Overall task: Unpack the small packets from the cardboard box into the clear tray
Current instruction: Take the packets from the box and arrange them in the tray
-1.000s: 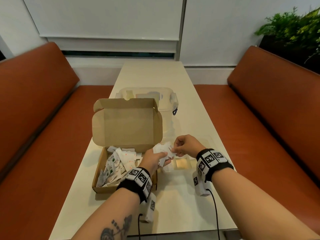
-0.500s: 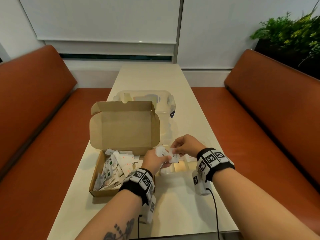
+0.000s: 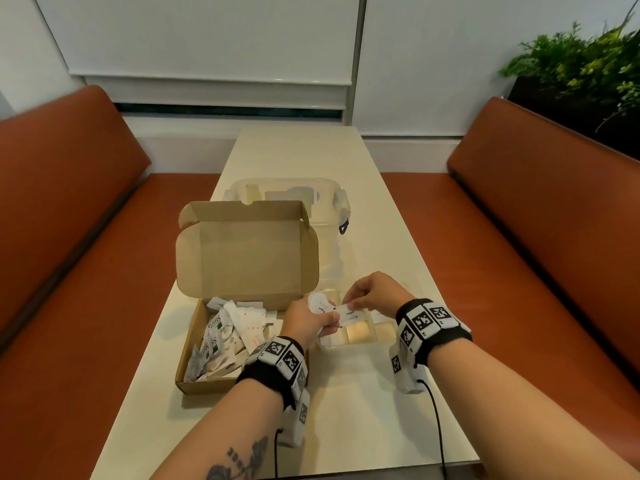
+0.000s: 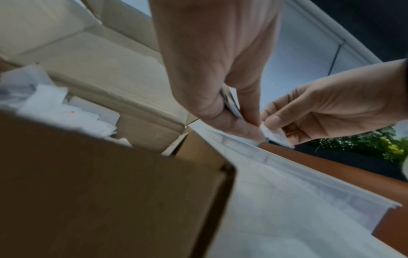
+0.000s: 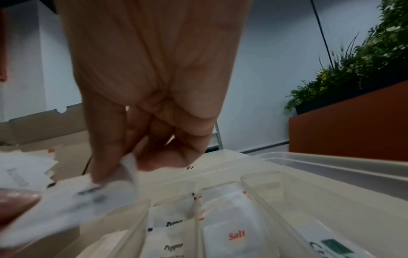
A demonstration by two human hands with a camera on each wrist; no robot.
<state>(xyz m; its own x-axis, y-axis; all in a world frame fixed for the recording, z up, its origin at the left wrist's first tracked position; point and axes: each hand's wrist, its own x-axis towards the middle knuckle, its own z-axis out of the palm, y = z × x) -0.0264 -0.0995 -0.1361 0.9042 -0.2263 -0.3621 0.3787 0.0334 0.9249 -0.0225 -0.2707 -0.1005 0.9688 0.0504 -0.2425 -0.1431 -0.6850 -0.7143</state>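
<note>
An open cardboard box [image 3: 194, 372] with its lid [image 3: 246, 251] raised holds several white packets [image 3: 235, 334]. Just right of the box, my left hand [image 3: 329, 318] grips a small bunch of white packets [image 3: 319, 304]. My right hand [image 3: 348, 303] pinches one pepper packet [image 3: 350, 312] at the edge of that bunch, above the clear divided tray [image 3: 360, 332]. In the right wrist view the tray [image 5: 287, 188] has a pepper packet [image 5: 172, 227] and a salt packet [image 5: 234, 227] lying in separate compartments. The left wrist view shows both hands meeting on the packet [image 4: 276, 134].
A clear lidded container [image 3: 291, 195] stands behind the box lid. The cream table [image 3: 346, 427] is narrow, with orange benches [image 3: 519, 271] on both sides. A plant [image 3: 581, 64] sits at the back right. Cables run from both wrist bands.
My hands stay together over the tray. The right hand has drawn one packet a little to the right, away from the left hand's bunch. The head view has shifted slightly.
</note>
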